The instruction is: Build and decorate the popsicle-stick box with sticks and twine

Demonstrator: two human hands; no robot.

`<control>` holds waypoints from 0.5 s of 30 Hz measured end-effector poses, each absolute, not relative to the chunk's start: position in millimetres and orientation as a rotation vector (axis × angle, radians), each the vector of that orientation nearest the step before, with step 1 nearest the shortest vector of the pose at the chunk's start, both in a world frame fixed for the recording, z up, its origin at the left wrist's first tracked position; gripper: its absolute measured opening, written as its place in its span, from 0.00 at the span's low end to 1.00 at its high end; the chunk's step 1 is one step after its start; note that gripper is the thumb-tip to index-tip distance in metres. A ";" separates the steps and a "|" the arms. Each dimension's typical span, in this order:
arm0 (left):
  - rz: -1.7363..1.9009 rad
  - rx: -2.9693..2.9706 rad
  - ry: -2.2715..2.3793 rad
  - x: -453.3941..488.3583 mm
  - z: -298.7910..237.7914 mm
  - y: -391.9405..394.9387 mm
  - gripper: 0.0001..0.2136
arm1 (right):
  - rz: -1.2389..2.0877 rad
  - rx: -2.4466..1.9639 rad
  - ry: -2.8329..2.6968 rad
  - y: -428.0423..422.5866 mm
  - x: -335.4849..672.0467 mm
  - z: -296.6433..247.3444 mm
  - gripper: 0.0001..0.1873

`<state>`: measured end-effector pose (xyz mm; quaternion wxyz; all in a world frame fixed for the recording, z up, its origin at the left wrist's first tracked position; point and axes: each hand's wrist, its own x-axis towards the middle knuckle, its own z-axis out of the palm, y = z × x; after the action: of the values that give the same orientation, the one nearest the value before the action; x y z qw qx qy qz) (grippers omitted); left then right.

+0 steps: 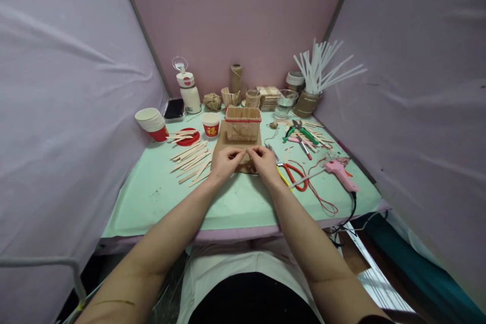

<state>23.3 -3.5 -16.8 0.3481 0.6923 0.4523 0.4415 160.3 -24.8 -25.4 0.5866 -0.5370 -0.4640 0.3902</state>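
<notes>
Hanging fabric (68,91) is drawn around the pale green counter (235,215). On the left, loose flat sticks (192,159) are best kept clear of the work. Next, by the left hand (227,162), its fingers pinched narrow, a tiny piece (245,151), too small to be identified, seems to be held in front of the stick-walled box (243,130). By the right hand (265,161) it is pinched as closely; one grip should be steadied while the other is adjusted. Farther right, red-handled pliers (289,172) and the pink glue gun (341,174) should not be nudged.
</notes>
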 end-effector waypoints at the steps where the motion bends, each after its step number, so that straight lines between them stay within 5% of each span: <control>1: 1.149 1.796 1.173 23.3 -16.8 -3.4 0.09 | 0.917 -1.254 -1.079 -25.2 160.1 -24.6 0.13; 15: 1.095 1.515 1.153 24.3 -15.5 -3.0 0.11 | 0.972 -1.226 -1.080 -26.6 157.6 -21.2 0.14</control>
<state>24.3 -3.0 -15.5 0.4553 0.6142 0.4675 0.4437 157.6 -26.6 -21.2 0.5811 -0.5248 -0.4625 0.4160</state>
